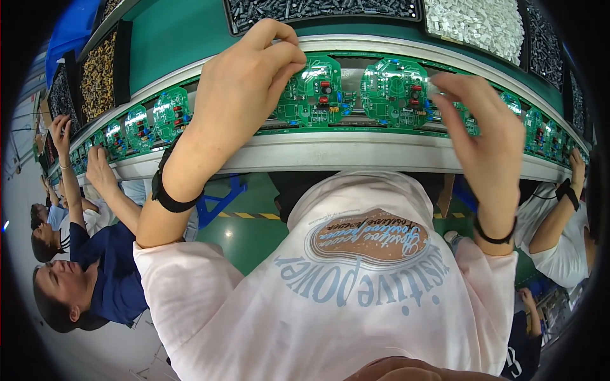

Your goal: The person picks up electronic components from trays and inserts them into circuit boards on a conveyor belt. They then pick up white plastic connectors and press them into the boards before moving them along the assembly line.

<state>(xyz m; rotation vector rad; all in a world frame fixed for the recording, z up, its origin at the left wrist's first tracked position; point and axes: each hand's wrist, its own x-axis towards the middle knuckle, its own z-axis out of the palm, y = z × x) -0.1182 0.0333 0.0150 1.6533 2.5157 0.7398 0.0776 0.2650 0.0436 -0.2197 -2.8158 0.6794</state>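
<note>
A row of green circuit boards runs along a metal conveyor rail (pixel 343 149) in front of me. My left hand (pixel 244 86) is raised over the left part of one round board (pixel 314 92), fingers pinched together at its upper edge; whether a small part sits between the fingertips cannot be told. My right hand (pixel 486 130) hovers at the right, fingers curled down beside a second round board (pixel 394 92) and covering the board beyond it. Both wrists wear black bands.
Bins of parts stand behind the line: dark pieces (pixel 318 9), white pieces (pixel 473 22), golden pieces (pixel 98 73). Other people sit on my left (pixel 95 267) and right (pixel 559 235), their hands reaching to the same line. My pink shirt fills the lower middle.
</note>
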